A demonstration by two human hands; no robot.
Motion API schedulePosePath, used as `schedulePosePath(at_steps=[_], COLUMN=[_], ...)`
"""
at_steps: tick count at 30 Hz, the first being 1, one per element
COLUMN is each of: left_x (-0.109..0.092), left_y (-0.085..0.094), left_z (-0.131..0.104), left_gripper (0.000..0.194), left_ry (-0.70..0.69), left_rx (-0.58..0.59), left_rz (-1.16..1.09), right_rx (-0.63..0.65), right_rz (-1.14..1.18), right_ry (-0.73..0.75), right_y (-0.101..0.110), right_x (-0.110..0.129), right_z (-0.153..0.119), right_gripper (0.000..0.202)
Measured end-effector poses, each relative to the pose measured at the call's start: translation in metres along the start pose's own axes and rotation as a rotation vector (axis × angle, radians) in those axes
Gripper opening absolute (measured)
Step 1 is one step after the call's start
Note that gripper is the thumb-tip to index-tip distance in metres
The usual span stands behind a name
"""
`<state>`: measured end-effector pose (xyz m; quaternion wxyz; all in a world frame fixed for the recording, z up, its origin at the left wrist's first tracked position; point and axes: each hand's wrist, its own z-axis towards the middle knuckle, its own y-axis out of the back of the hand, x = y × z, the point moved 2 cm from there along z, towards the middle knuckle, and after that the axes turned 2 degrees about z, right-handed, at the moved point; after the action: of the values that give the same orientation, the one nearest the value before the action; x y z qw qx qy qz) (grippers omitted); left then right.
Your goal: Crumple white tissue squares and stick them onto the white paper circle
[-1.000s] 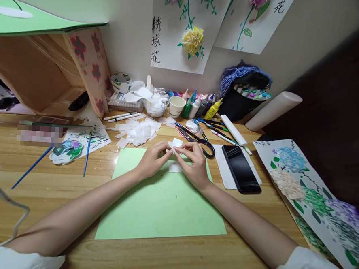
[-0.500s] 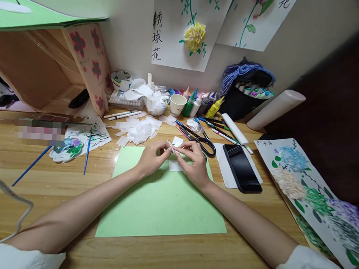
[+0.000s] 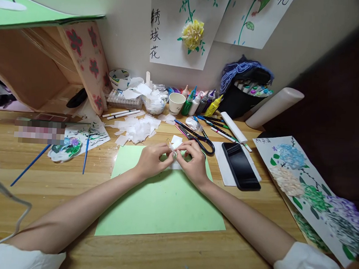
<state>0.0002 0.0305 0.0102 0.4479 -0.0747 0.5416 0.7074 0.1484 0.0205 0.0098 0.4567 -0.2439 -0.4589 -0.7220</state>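
Note:
Above the far edge of the green sheet [image 3: 163, 206], my left hand [image 3: 155, 159] and my right hand [image 3: 193, 161] meet fingertip to fingertip. Both pinch a small piece of white paper [image 3: 174, 153], which looks twisted or crumpled and is partly covered by the fingers. Under the hands lies a flat white paper piece [image 3: 176, 166], mostly hidden. Another white square [image 3: 176, 141] shows just beyond the fingertips. Black-handled scissors [image 3: 202, 140] lie past my right hand. A pile of cut white paper squares [image 3: 139, 128] spreads beyond my left hand.
To the right, a black phone [image 3: 241, 166] rests on white paper, with flower artwork [image 3: 309, 195] farther over. Paint bottles [image 3: 196, 105], a paper cup [image 3: 176, 103] and a bowl of paper scraps [image 3: 154, 102] line the wall. A paint palette [image 3: 64, 150] and brushes [image 3: 85, 155] are at left.
My fingers have curled in and drawn closer around the white paper, which was a narrow strip before and now looks bunched. The view has shifted slightly.

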Motion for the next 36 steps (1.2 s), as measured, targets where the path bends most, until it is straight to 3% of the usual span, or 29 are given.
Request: schedulePosePath(at_steps=[9, 13, 26, 36], left_x=[0.0, 0.0, 0.002, 0.01], left_y=[-0.002, -0.002, 0.004, 0.008], left_z=[-0.002, -0.003, 0.001, 0.006], left_gripper=[0.02, 0.02, 0.012, 0.015], left_ry=[-0.031, -0.032, 0.118, 0.26], left_rx=[-0.019, -0.014, -0.054, -0.164], left_rz=[0.057, 0.079, -0.048, -0.194], right_rx=[0.064, 0.031, -0.011, -0.04], right_rz=[0.017, -0.011, 0.027, 0.055], right_ry=[-0.027, -0.035, -0.139, -0.179], right_y=[-0.003, -0.003, 0.0, 0.001], right_x=[0.003, 0.001, -0.007, -0.015], right_z=[-0.001, -0.001, 0.0, 0.001], right_gripper=[0.004, 0.007, 0.007, 0.009])
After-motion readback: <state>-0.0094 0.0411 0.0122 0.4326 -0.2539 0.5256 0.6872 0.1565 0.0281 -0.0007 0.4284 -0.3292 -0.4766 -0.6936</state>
